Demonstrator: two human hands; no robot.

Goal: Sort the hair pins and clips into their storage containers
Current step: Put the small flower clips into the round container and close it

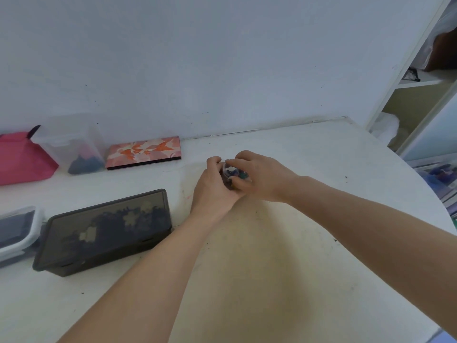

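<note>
A small clear container (235, 173) with dark and coloured clips inside sits between both hands at the middle of the white table (272, 256). My left hand (214, 191) cups it from the left, fingers curled round it. My right hand (259, 177) grips it from the right and above, fingertips on its top edge. Most of the container is hidden by the fingers. A smoky grey lidded box (106, 231) with dark clips showing through its lid lies to the left of my left forearm.
Along the wall stand a pink pouch (22, 159), a tall clear tub (71, 147) with dark items at its bottom, and a flat orange-patterned box (144, 152). A white-rimmed tub (17, 231) sits at the far left. Shelves (425, 82) rise at the right.
</note>
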